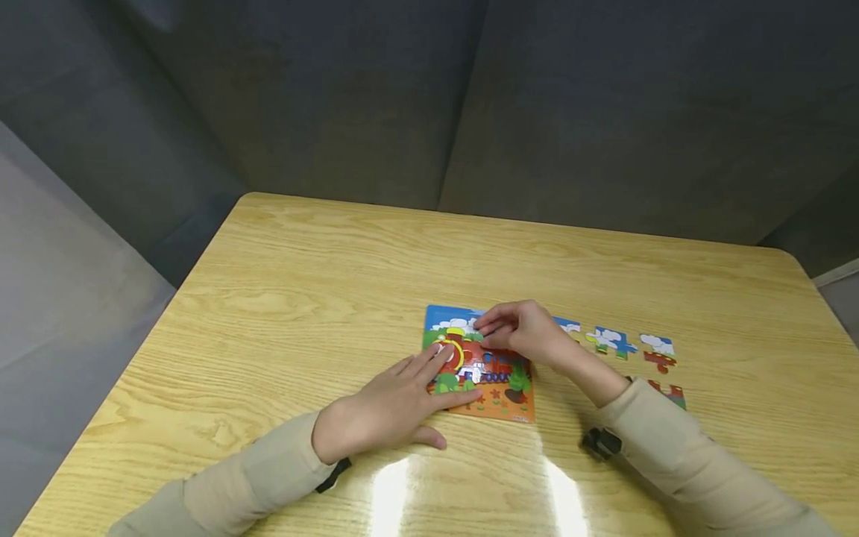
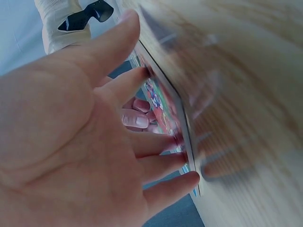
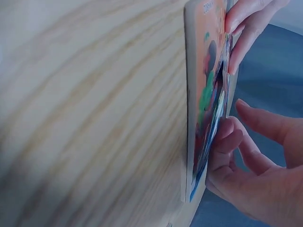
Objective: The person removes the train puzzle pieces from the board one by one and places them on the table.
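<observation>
A jigsaw puzzle board (image 1: 493, 406) with a red train picture, blue sky and orange ground lies on the table. My left hand (image 1: 396, 410) spreads its fingers over its left part, fingertips touching the surface and edge, thumb off the near side. My right hand (image 1: 526, 328) bends its fingers at the board's upper middle, by the white clouds. In the right wrist view, the bent fingers (image 3: 220, 146) touch the picture, and the thumb stands a little apart from them. Whether a puzzle piece is between them is hidden.
Right of the board lie loose puzzle pieces: a cloud piece (image 1: 612, 339), a cloud-and-red piece (image 1: 658, 350) and a red-and-green piece (image 1: 674, 395) partly behind my right sleeve. Another blue piece (image 1: 567, 324) shows behind my right wrist. A dark curtain (image 1: 403, 97) hangs beyond the wooden table (image 1: 302, 313).
</observation>
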{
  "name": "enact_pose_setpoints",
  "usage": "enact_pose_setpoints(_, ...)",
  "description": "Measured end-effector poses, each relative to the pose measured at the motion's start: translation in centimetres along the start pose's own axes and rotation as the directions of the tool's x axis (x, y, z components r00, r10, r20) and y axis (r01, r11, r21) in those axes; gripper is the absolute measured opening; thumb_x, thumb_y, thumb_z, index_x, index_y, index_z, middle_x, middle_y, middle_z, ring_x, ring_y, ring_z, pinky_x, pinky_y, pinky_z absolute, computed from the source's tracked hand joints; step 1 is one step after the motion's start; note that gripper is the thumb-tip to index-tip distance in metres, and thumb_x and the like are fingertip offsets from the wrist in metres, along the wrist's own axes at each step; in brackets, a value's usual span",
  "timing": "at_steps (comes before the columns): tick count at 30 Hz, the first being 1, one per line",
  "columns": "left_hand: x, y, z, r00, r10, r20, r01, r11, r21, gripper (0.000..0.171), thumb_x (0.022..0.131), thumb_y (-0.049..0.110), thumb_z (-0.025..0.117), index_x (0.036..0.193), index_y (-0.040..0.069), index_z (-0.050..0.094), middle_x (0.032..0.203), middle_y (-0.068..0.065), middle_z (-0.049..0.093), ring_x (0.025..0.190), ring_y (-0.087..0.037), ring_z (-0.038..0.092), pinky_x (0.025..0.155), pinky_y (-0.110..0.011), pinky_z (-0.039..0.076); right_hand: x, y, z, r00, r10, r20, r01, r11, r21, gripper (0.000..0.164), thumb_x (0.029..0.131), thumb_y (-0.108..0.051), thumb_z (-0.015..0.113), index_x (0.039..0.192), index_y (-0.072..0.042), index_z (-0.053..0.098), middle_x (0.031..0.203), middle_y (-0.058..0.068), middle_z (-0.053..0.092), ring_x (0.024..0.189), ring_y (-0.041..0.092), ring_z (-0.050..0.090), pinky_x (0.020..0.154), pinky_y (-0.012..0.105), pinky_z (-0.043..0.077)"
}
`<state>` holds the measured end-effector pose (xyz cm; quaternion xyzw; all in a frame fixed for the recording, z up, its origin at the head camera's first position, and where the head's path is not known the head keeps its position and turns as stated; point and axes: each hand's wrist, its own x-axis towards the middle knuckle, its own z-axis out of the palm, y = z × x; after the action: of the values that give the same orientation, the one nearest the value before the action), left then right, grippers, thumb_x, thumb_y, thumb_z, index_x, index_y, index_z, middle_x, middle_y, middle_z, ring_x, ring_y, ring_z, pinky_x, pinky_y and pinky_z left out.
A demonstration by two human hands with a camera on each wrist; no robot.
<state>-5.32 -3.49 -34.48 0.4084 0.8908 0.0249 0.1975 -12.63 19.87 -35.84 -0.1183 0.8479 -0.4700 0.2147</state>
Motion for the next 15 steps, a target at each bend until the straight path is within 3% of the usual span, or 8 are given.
enact_pose_setpoints(8,-0.03,0.03,-0.02,1.000,-0.006,0.003,0.006,1.000,0.012,0.070,0.091,0.056,0.055,0.154,0.040,0.029,0.162,-0.019,0.011,0.149,-0.031,0.008,0.113,-0.048,0.027,0.09,-0.67,-0.03,1.000,-0.003,-0.013,0.002,0.999,-0.032,0.017,0.091,-0.002,0.067,0.107,0.001,0.071,0.092,0.008,0.067,0.077,0.022,0.064,0.069,0.033,0.050)
enact_pose_setpoints(15,0.05,-0.02,0.04,1.000,0.001,-0.004,-0.001,1.000,0.029,0.070,0.091,0.056,0.055,0.154,0.040,0.030,0.161,-0.019,0.014,0.148,-0.032,0.011,0.112,-0.048,0.029,-0.13,-0.90,-0.08,1.000,0.020,-0.005,-0.020,1.000,-0.009,0.020,0.088,-0.005,0.072,0.108,0.000,0.071,0.096,0.010,0.066,0.073,0.024,0.065,0.074,0.033,0.051)
